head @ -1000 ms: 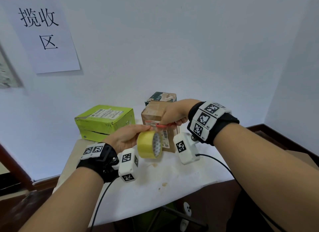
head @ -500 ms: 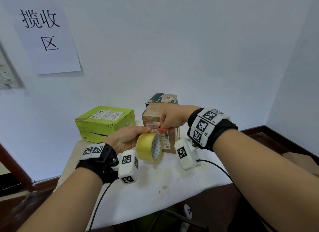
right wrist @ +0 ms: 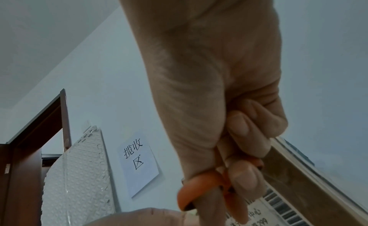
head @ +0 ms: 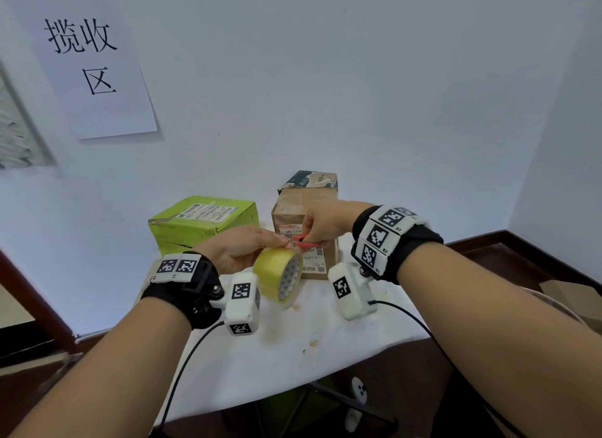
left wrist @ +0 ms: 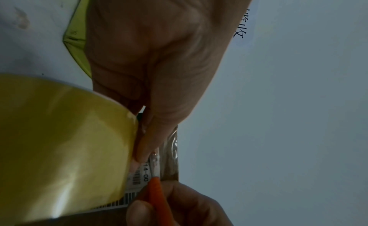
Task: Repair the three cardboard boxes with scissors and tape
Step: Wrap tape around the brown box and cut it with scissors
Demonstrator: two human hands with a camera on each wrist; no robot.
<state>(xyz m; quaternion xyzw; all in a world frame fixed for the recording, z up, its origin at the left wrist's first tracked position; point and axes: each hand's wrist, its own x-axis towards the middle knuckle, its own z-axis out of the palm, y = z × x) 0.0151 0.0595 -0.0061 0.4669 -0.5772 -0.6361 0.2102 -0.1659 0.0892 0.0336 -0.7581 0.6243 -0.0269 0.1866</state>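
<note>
My left hand (head: pixel 242 248) grips a roll of yellow tape (head: pixel 278 274) in front of the brown cardboard box (head: pixel 304 209), its fingertip at the roll's edge in the left wrist view. My right hand (head: pixel 321 224) holds orange-handled scissors (head: pixel 304 240), fingers curled through the handles (right wrist: pixel 199 196). The scissor blades (left wrist: pixel 154 164) point at the tape beside my left fingertips (left wrist: pixel 139 157). A green box (head: pixel 202 224) stands at the left. A dark printed box (head: pixel 309 180) sits behind the brown one.
The boxes stand on a small table with a white cover (head: pixel 286 356) against the wall. A paper sign (head: pixel 94 66) hangs on the wall at left. A foam mat (right wrist: pixel 77 174) leans beside a door frame. Cables run off both wrist cameras.
Both hands have drawn together, and the scissors have come closer to the tape roll. The roll has stayed in the left hand.
</note>
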